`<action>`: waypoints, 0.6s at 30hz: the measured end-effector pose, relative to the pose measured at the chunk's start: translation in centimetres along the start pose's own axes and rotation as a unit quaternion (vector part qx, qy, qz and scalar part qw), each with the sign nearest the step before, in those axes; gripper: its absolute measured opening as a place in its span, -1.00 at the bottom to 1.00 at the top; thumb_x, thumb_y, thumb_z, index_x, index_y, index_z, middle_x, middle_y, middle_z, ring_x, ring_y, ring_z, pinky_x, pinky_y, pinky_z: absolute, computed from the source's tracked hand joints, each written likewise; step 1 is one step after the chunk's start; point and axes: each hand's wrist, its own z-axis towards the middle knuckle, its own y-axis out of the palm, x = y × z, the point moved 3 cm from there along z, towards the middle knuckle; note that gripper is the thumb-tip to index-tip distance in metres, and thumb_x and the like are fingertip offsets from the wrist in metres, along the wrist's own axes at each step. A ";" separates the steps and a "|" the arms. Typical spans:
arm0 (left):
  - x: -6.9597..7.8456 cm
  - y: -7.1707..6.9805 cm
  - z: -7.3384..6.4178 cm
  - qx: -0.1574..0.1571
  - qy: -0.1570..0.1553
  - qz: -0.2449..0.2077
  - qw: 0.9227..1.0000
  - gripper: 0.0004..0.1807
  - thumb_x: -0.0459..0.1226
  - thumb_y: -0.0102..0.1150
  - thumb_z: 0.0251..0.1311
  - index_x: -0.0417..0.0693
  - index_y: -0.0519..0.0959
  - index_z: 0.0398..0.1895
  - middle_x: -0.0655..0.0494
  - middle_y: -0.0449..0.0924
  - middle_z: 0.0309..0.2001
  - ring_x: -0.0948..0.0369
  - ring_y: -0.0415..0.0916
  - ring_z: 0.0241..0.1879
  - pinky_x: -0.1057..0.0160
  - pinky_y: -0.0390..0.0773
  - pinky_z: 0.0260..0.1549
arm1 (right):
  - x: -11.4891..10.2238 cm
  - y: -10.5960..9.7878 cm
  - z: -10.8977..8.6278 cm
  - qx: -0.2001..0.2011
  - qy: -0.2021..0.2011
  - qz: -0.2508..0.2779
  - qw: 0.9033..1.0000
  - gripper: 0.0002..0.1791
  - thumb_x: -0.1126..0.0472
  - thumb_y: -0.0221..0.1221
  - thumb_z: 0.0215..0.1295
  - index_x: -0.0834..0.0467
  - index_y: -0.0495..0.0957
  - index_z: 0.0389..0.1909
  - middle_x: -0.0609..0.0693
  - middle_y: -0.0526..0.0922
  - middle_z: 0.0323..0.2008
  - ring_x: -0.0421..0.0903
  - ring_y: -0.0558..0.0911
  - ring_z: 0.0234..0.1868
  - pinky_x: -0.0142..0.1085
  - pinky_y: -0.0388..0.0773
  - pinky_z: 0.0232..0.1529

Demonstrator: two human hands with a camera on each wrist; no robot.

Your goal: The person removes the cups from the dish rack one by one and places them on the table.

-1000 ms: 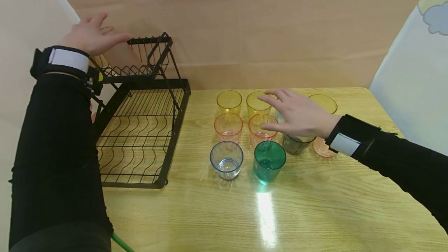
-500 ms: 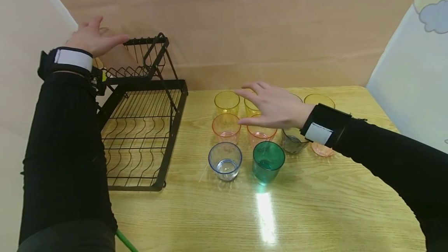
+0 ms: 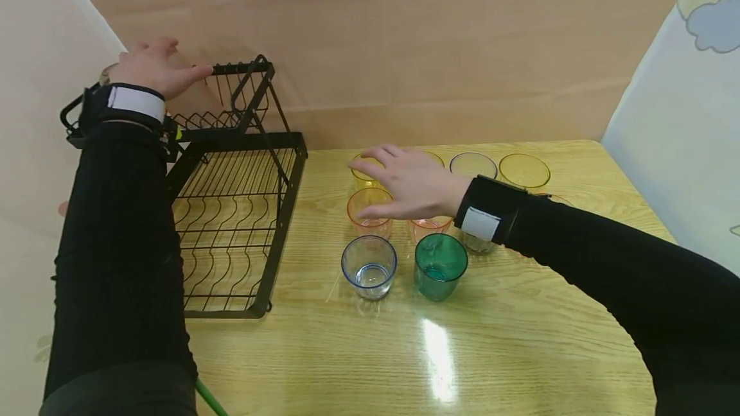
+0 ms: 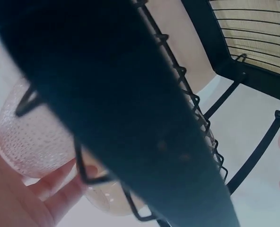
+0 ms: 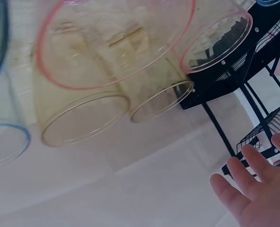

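Observation:
In the head view my left hand is at the upper tier of a black wire dish rack, fingers spread and thumb pointing right. The left wrist view shows its fingers beside a dimpled clear glass, near an amber-tinted glass; the rack's bar hides much there. My right hand is over the left part of a group of tumblers, fingers extended, nothing held. Below it are a pink glass, a yellow glass and another pink glass, partly covered.
A clear blue-rimmed glass and a green glass form the front row. Farther right stand a yellow glass and a clear glass; the right arm hides others. The wooden table extends forward. A green cord lies front left.
My right hand has moved left across the glasses, from the grey one to the left-hand yellow and pink ones. My left hand has shifted slightly right along the rack's upper tier.

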 end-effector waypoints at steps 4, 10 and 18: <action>-0.4 0.6 0.4 0.039 -0.007 -0.009 0.999 -0.06 0.23 -0.14 0.30 -0.20 -0.07 0.52 -0.54 -0.16 0.39 -0.52 0.00 0.24 -0.36 0.21 0.09 | -0.9 0.4 1.1 0.003 -0.013 -0.003 1.000 -0.07 -0.49 -0.04 0.21 -0.01 0.19 0.46 0.09 0.28 0.34 0.03 0.29 0.32 -0.07 0.37 0.18; -1.0 1.1 0.9 0.059 -0.016 -0.013 0.998 -0.11 0.12 0.07 0.28 -0.27 0.03 0.45 -0.57 -0.07 0.32 -0.51 0.13 0.15 -0.31 0.36 -0.04 | -2.3 0.4 2.4 0.000 -0.028 -0.007 1.000 -0.06 -0.50 -0.07 0.22 -0.02 0.16 0.48 0.07 0.27 0.35 -0.01 0.26 0.34 -0.10 0.28 0.26; -0.9 0.7 0.7 0.064 0.005 0.004 0.998 -0.15 0.11 0.13 0.26 -0.33 0.12 0.34 -0.59 0.01 0.25 -0.42 0.14 0.11 -0.29 0.36 -0.05 | -3.3 -0.2 3.5 -0.005 -0.036 -0.014 0.999 -0.06 -0.48 -0.05 0.24 0.02 0.15 0.49 0.10 0.24 0.38 0.03 0.23 0.35 -0.07 0.28 0.26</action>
